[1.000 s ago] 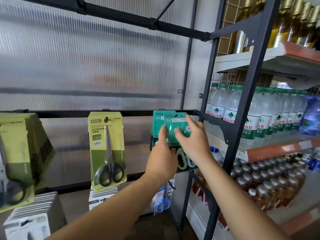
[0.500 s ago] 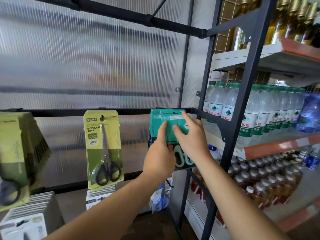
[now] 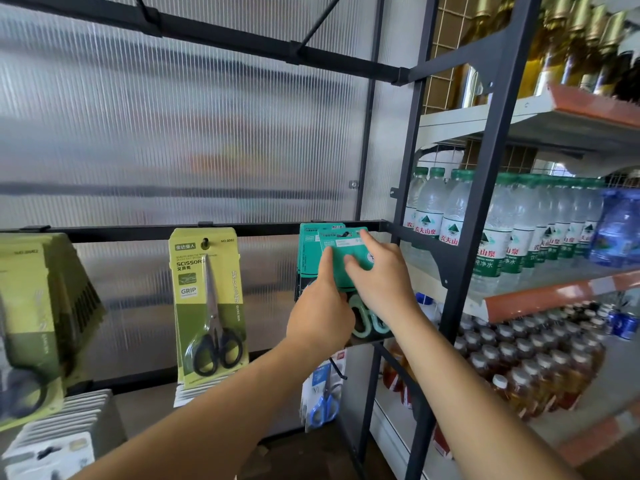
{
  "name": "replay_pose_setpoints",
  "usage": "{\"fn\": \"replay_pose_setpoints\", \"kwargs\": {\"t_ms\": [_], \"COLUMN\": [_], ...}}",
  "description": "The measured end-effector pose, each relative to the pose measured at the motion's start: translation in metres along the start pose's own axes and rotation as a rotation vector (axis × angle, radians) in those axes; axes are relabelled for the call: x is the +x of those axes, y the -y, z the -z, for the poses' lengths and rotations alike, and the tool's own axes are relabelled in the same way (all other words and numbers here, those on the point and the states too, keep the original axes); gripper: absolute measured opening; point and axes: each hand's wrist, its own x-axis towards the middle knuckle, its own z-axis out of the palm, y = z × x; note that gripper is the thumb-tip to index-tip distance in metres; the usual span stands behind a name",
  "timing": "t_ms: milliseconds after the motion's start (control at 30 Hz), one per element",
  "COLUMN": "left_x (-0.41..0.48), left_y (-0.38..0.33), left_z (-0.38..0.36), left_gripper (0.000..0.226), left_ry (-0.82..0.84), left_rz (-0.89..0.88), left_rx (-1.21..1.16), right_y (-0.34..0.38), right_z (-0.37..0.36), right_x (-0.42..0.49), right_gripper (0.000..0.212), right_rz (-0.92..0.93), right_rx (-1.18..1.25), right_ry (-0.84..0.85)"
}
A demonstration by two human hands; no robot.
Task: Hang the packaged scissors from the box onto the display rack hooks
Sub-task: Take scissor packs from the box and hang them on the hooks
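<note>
**Head view.** The teal scissors package point(image 3: 341, 244) is held upright at the right end of the black rack rail point(image 3: 138, 232), in front of a stack of similar teal packages point(image 3: 306, 247) hanging there. Its top edge is level with the rail, where a small dark hook tip point(image 3: 344, 234) shows. Whether the card's hole sits over the hook cannot be told.

The left hand point(image 3: 320, 313) takes the package from below, with fingers curled round the lower part and the thumb laid up the front of the card. Its grip is clamped on the package. The right hand point(image 3: 381, 275) pinches the upper card between thumb and fingers, with the index finger stretched to the top right corner. This grip is likewise clamped on the package. Pale green scissor handles point(image 3: 365, 322) show between the two wrists.

Well apart to the left on the same rail hangs a yellow-green scissors package point(image 3: 207, 306) with black handles. Further left is a fanned stack of olive packages point(image 3: 38, 299). Lower down are a blue-handled scissors package point(image 3: 323, 400) and a row of grey packs point(image 3: 59, 431).

To the right, a black shelf frame point(image 3: 485, 168) carries water bottles point(image 3: 460, 216). Amber drink bottles point(image 3: 519, 368) stand below them and gold-capped bottles point(image 3: 554, 46) above. A ribbed translucent panel point(image 3: 173, 133) stands behind the rail.
</note>
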Motion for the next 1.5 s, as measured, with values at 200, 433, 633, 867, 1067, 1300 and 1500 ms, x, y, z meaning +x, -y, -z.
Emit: {"fn": "replay_pose_setpoints", "kwargs": {"t_ms": [200,433,633,867,1067,1300,1500], "left_x": [-0.003,0.000,-0.001,0.001,0.004,0.027,0.031], "left_y": [0.005,0.006,0.009,0.010,0.011,0.025,0.036], "left_z": [0.002,0.005,0.004,0.007,0.005,0.008,0.012], "left_gripper": [0.080,0.083,0.081,0.080,0.079,0.084,0.084], "left_ry": [-0.013,0.026,0.011,0.013,0.033,0.062,0.172], "left_rz": [-0.015,0.018,-0.002,0.003,0.030,0.101,0.095], "left_rx": [-0.007,0.047,0.034,0.043,0.044,0.146,0.127], "right_y": [-0.002,-0.001,0.003,0.007,-0.001,-0.003,-0.013], "right_z": [0.000,-0.005,0.000,-0.002,-0.011,-0.022,-0.039], "right_x": [0.002,0.008,0.020,0.033,0.038,0.053,0.065], "right_gripper": [0.041,0.043,0.022,0.017,0.019,0.011,0.010], "right_rz": [-0.073,-0.105,-0.218,-0.353,-0.337,-0.264,-0.163], "right_rx": [0.242,0.302,0.372,0.536,0.439,0.292,0.127], "right_ry": [-0.089,-0.061,-0.064,-0.011,0.006,0.141,0.026]}}
